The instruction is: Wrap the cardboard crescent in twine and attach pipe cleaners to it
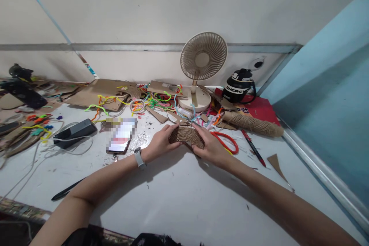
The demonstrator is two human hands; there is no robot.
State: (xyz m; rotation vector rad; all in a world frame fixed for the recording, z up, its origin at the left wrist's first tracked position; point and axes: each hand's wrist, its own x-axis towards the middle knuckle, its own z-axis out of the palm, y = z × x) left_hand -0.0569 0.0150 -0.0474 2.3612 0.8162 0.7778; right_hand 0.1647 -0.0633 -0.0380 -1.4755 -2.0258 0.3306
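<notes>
A tabletop (161,207) carries the work, with the fan (203,55) standing towards its rear, presumably to keep it out of the arms' way. The twine roll (253,123) lies on its side at the right, probably for easy reach. At centre, the left hand (161,142) and right hand (211,148) face each other across the brown piece (187,135); each grip grasps one end, thumb on the near side and fingers on the far side, a symmetrical hold that likely steadies the curve. The piece is before the wearer, just in front of the scraps; whether it touches the tabletop cannot be told. It is arched, humped upwards, and its face bears narrow, cord-like ridges, closely set and following the bend.
</notes>
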